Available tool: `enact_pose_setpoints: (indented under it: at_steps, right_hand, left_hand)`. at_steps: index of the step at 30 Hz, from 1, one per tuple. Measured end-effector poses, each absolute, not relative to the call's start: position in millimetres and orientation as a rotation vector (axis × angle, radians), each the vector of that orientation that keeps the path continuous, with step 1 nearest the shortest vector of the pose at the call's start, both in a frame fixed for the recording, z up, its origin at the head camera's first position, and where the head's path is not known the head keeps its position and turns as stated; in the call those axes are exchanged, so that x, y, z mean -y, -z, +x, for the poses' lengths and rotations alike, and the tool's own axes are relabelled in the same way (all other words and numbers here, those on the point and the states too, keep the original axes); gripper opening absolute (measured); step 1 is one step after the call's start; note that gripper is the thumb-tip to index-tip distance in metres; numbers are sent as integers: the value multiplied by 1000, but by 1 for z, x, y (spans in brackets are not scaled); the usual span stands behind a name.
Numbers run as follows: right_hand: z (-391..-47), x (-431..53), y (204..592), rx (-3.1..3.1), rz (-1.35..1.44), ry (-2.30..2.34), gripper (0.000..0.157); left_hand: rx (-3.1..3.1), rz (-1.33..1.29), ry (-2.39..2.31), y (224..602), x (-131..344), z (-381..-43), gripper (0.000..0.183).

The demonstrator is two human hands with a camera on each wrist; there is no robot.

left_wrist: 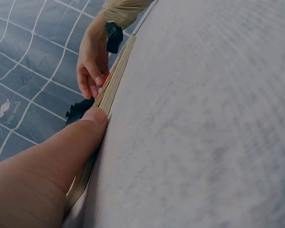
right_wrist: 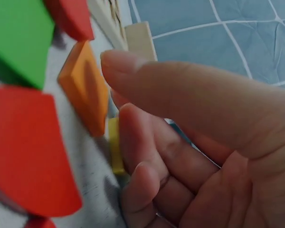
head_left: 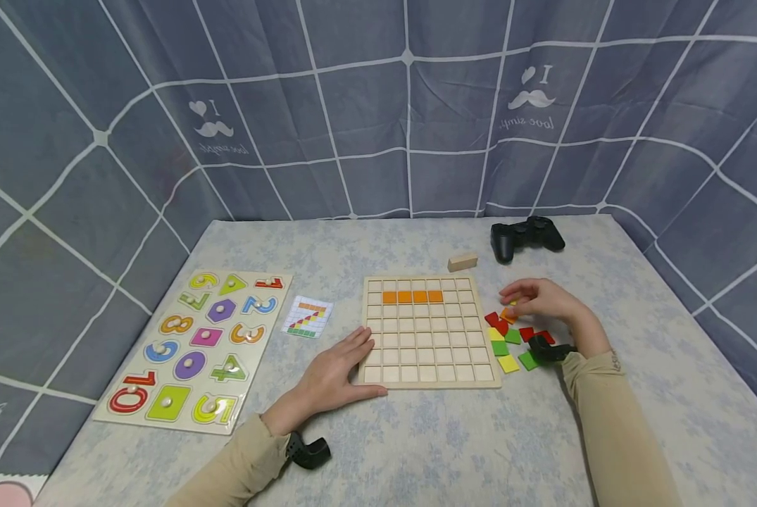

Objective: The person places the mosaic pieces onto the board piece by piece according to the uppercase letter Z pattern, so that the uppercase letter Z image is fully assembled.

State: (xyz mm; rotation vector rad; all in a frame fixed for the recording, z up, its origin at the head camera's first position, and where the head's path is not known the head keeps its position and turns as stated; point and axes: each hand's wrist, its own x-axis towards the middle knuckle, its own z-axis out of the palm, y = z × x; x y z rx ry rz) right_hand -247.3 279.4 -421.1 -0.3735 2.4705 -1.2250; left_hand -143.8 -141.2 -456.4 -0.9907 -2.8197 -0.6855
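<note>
A square wooden grid board (head_left: 429, 341) lies on the table, with a row of orange tiles (head_left: 413, 297) in its second row from the back. My left hand (head_left: 330, 377) rests at its near left corner, fingers along the left side and thumb on the front edge (left_wrist: 115, 83). Over the loose coloured tiles (head_left: 500, 348) right of the board is my right hand (head_left: 543, 299), fingers loosely bent. In the right wrist view, the thumb tip is close to an orange tile (right_wrist: 85, 88), with a yellow tile (right_wrist: 116, 146) by the fingers; nothing shows in its grasp.
Left of the board lies a pattern card (head_left: 308, 317). Farther left is a puzzle board (head_left: 197, 345) with numbers and shapes on it. A small wooden block (head_left: 463, 263) and a black game controller (head_left: 527, 238) are at the back right. Grid-patterned curtains (head_left: 365, 105) hang behind the table.
</note>
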Motion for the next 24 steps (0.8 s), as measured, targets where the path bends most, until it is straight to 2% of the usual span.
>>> enact_pose_setpoints:
  at_steps: [5,14,24]
  right_hand:
    - [-247,-281,424,-2444,-380,1239,43]
    - [-243,-279,421,-2396,-308,1228,50]
    - [-246,-281,423,-2453,-332,1168,42]
  left_hand:
    - [2813,-993,678,456,141,-144,86]
    - [2820,-989,678,456,141,-144,86]
    - [2820,-984,675,456,140,-144,86]
